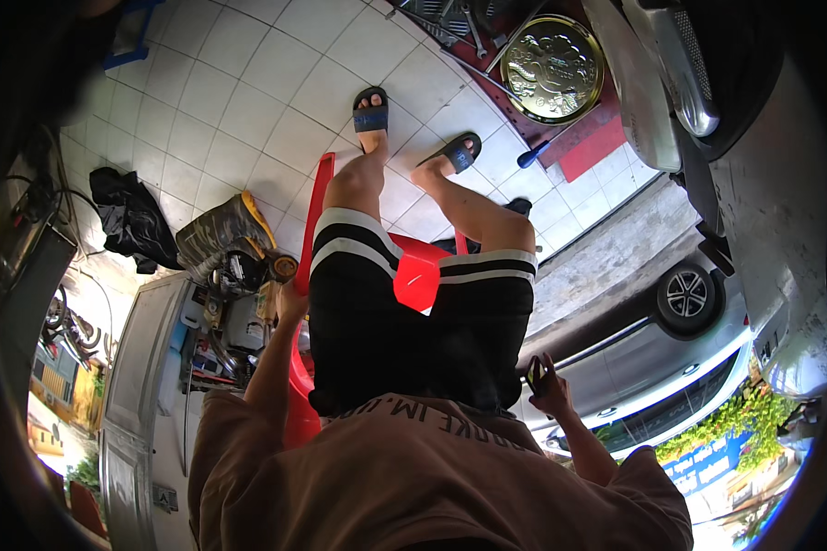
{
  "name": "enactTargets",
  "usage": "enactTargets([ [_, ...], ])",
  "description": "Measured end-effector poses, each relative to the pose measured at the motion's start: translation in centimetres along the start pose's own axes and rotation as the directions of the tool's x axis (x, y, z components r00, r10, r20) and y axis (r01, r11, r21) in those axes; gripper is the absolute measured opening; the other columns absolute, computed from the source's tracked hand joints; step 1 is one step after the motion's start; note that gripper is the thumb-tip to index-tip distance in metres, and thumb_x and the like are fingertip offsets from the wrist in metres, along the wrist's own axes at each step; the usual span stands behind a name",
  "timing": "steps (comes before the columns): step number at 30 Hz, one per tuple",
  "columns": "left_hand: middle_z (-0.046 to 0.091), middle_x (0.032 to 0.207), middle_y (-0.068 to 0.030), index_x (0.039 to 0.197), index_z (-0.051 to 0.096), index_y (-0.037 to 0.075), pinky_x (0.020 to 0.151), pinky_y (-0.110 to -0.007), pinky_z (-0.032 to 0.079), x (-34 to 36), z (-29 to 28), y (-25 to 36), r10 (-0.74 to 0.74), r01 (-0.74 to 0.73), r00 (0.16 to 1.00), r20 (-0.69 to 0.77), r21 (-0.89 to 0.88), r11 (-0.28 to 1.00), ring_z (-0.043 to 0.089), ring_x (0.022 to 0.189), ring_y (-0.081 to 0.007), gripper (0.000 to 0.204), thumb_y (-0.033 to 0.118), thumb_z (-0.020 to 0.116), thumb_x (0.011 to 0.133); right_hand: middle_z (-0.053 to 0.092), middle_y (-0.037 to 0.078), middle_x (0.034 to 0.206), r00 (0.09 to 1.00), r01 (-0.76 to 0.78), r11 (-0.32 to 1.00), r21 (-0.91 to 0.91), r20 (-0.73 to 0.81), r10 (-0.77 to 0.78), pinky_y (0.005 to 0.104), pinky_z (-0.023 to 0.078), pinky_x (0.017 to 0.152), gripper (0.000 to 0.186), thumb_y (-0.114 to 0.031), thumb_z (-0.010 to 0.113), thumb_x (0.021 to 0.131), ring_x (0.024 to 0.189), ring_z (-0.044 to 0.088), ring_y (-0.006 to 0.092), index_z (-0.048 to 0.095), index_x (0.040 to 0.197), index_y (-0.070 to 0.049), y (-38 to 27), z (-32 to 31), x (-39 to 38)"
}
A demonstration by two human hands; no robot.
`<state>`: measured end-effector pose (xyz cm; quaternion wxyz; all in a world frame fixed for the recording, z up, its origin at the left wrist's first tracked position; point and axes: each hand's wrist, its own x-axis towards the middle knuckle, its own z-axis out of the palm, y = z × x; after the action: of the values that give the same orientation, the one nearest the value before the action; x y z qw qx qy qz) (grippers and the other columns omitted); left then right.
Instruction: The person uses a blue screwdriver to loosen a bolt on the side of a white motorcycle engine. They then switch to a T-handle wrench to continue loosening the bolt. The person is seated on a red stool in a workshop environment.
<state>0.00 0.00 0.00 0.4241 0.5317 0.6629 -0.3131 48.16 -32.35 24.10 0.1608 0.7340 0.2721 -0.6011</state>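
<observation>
I sit on a red plastic chair (415,277), legs apart. At the chair's left edge, my left hand (290,301) is closed around the red plastic; its fingers show only in part. My right hand (551,395) is out beside my right thigh, closed on a small dark object (534,374) with a shiny face, too small to name for sure. Black shorts with white stripes cover my thighs, and dark sandals (371,119) are on my feet.
Ahead on the right are a round gold embossed tray (552,69), wrenches (474,32) and a blue-handled tool (532,154). A motorbike (675,73) stands far right, a silver car (634,386) behind it. At left lie a black cloth or bag (130,216) and engine parts (239,273) by a grey cabinet (133,404).
</observation>
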Motion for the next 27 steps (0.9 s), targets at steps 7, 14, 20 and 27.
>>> enactTargets([
  [7,0.071,0.098,-0.0155,0.111,0.066,0.004,0.082,-0.034,0.05,6.3,-2.0,0.7,0.218,-0.223,0.975,-0.049,-0.141,0.965,0.069,0.093,-0.0245,0.038,0.02,0.065,0.076,0.055,0.009,0.07,0.767,0.266,0.877,0.4,-0.639,0.059,0.0342,0.052,0.058,0.107,-0.009,0.06,0.056,0.058,0.059,0.0241,0.016,0.153,-0.01,0.4,0.0,15.0],
  [14,0.069,0.076,-0.0125,0.127,0.058,0.001,0.057,-0.03,0.053,5.1,-3.5,6.4,0.27,-0.286,0.956,-0.11,-0.166,0.944,0.069,0.061,-0.0192,0.055,0.001,0.06,0.072,0.063,0.011,0.082,0.407,0.757,0.649,0.074,-0.831,-0.38,0.0333,0.051,0.069,0.091,-0.004,0.063,0.058,0.068,0.064,0.026,0.028,0.142,0.003,-13.8,-5.1,29.0],
  [20,0.056,0.122,-0.0246,0.147,0.031,0.005,0.096,-0.043,0.046,3.1,-2.5,7.5,0.581,-0.505,0.683,-0.444,0.288,0.814,0.057,0.114,-0.0388,0.094,0.009,0.075,0.064,0.066,0.017,0.091,0.58,0.728,0.635,0.259,-0.726,-0.369,0.0348,0.051,0.08,0.083,-0.015,0.073,0.062,0.08,0.066,0.0271,0.037,0.135,0.002,-20.6,1.0,32.2],
  [27,0.061,0.113,-0.0214,0.12,0.055,0.0,0.091,-0.042,0.046,-1.8,3.1,18.5,0.843,-0.993,-0.022,-0.538,0.112,0.045,0.059,0.107,-0.0384,0.042,0.013,0.066,0.082,0.063,0.028,0.109,0.524,0.684,0.687,0.246,-0.82,-0.229,0.0401,0.049,0.094,0.099,-0.028,0.08,0.057,0.105,0.062,0.0408,0.031,0.138,0.002,-24.6,10.0,35.2],
])
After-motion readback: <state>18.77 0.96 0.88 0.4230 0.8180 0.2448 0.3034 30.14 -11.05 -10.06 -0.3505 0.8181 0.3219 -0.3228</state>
